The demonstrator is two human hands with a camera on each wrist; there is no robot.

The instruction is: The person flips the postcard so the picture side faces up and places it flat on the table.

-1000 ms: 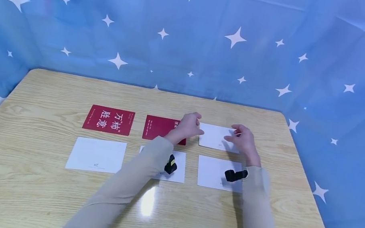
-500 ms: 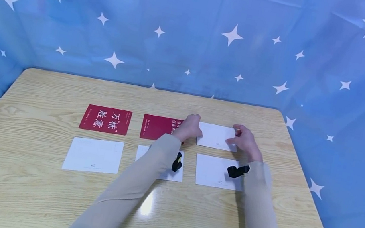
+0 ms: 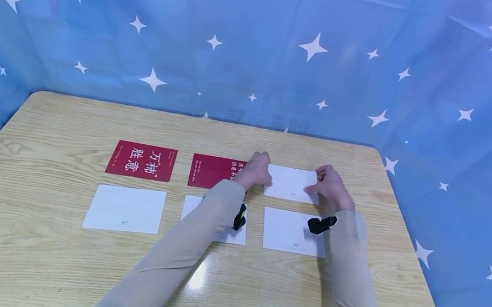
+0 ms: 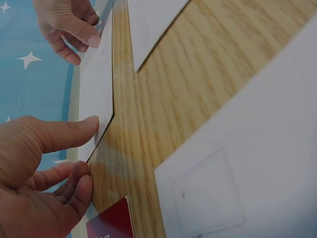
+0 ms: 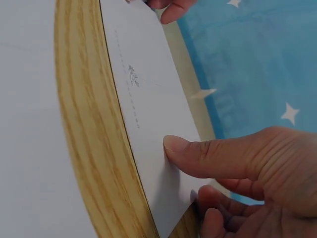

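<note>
A white postcard (image 3: 290, 184) lies in the far row at the right, between my two hands. My left hand (image 3: 255, 173) pinches its left end, thumb on the top face and the other fingers curled at the edge. At the opposite end, my right hand (image 3: 332, 188) holds it the same way; the right wrist view shows the thumb (image 5: 198, 153) over the white face with its small printed drawing. A red postcard (image 3: 210, 172) with white lettering sits just left of my left hand, its right part hidden by that hand.
Another red postcard (image 3: 141, 161) lies at the far left. White postcards form the near row: one at left (image 3: 124, 209), one partly under my left forearm, one at right (image 3: 281, 231). The wooden table (image 3: 34, 259) ends at a blue starry curtain (image 3: 265, 42).
My left hand has moved right onto the white postcard's left end, and its fingers have closed there. My right hand has closed on the right end. The view has shifted slightly.
</note>
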